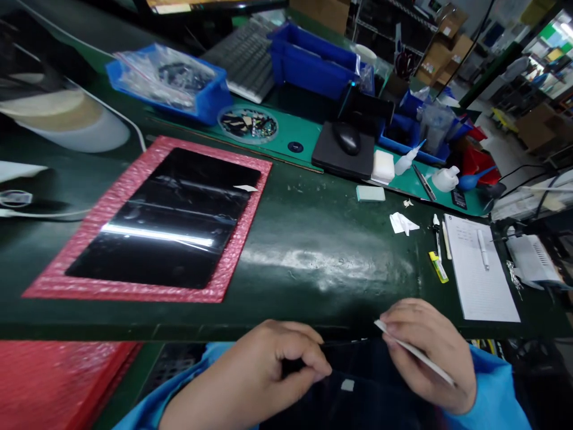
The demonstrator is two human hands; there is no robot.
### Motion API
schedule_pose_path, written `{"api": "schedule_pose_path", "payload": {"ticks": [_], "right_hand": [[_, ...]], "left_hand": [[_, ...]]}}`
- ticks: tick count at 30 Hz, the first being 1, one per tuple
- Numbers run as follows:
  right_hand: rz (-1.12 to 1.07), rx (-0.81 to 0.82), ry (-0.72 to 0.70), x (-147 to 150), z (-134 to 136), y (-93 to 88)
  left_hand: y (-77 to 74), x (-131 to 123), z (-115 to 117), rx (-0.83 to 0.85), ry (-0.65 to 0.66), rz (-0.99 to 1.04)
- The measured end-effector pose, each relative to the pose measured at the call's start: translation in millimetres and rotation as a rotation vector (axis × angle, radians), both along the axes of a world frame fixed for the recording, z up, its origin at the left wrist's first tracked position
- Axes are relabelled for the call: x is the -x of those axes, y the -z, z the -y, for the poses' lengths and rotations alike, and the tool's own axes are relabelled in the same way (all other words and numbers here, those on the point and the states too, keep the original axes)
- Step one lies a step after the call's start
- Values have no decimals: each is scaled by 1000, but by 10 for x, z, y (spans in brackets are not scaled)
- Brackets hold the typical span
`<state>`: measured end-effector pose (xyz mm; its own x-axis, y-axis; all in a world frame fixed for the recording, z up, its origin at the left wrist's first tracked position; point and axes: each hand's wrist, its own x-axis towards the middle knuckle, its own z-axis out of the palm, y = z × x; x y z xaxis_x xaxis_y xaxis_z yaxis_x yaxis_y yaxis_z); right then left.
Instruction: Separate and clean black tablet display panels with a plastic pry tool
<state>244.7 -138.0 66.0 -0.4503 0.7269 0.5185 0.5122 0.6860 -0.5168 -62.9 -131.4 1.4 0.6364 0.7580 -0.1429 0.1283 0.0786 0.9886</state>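
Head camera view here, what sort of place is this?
This looks like an electronics repair or assembly workshop, probably for screens. A black glass display panel lies on pink bubble wrap on a green bench mat, with blue plastic parts bins behind.

From where I sit, I can't read anything in this view. The notepad (481,269) on the worktop (340,301) has a few handwritten lines near its top, too small for me to make out. The small dark card (459,199) just beyond it carries pale print, equally blurred, and the keyboard (244,60) legends won't resolve either
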Motion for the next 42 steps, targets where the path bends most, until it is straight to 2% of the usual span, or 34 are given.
{"api": "schedule_pose_path", "payload": {"ticks": [4, 12, 20, 36, 42], "right_hand": [[66, 17, -60, 41, 128, 53], [138, -43, -90, 29, 292, 70], [149, -42, -34, 81, 350, 43], [144, -80, 28, 136, 315, 18], [123, -118, 94, 186, 377, 114]], "left_hand": [[86, -25, 160, -1, -47, 5], [28, 11, 183, -106, -8, 27], [80, 3, 248, -282, -47, 63], [12, 19, 238, -293, -23, 37], [1, -7, 249, -331, -30, 40]]}}
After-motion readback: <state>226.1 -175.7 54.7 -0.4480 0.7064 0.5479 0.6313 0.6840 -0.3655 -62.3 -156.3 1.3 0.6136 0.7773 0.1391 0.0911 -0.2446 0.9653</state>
